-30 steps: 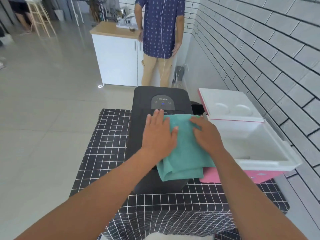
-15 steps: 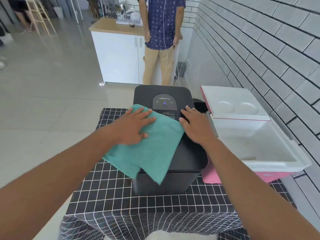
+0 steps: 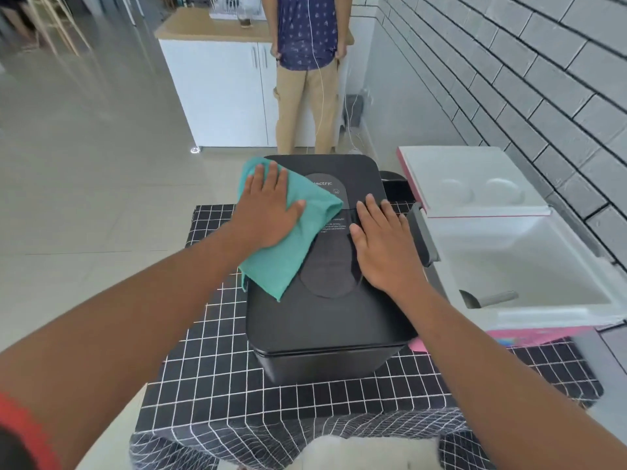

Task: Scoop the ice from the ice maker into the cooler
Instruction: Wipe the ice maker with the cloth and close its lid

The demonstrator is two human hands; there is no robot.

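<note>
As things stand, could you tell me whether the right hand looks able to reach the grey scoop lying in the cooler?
Probably yes. The right hand rests flat on the ice maker, holding nothing. The cooler beside it stands open, and nothing covers the scoop.

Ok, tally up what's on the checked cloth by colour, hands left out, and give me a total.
Black: 1, the ice maker
Teal: 1, the towel lying on it
Pink and white: 1, the cooler, lid open
Grey: 1, the scoop inside the cooler
Total: 4
</note>
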